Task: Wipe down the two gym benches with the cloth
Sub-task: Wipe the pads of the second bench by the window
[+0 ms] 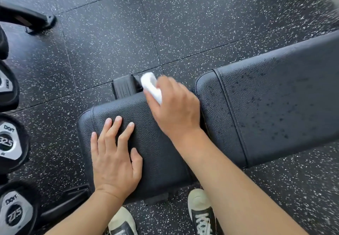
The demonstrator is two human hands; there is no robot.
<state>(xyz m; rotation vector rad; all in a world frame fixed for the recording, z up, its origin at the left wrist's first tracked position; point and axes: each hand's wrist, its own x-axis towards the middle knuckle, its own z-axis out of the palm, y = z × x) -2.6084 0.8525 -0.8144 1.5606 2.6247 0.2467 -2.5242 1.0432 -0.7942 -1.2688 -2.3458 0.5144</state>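
Observation:
A black padded gym bench lies across the view, with a short seat pad (157, 154) in the middle and a long back pad (278, 102) running to the right. Dark wet spots speckle the back pad. My left hand (115, 154) rests flat on the seat pad with fingers straight. My right hand (174, 104) grips a white cloth (152, 86) at the seat pad's far edge, near the gap between the two pads. Only one bench is in view.
Several black dumbbells (9, 143) with silver end caps line the left edge. A black bench foot (124, 88) sticks out beyond the seat. Another black frame foot (34, 20) sits at the top left. My two shoes (201, 212) stand on the speckled rubber floor (128, 33).

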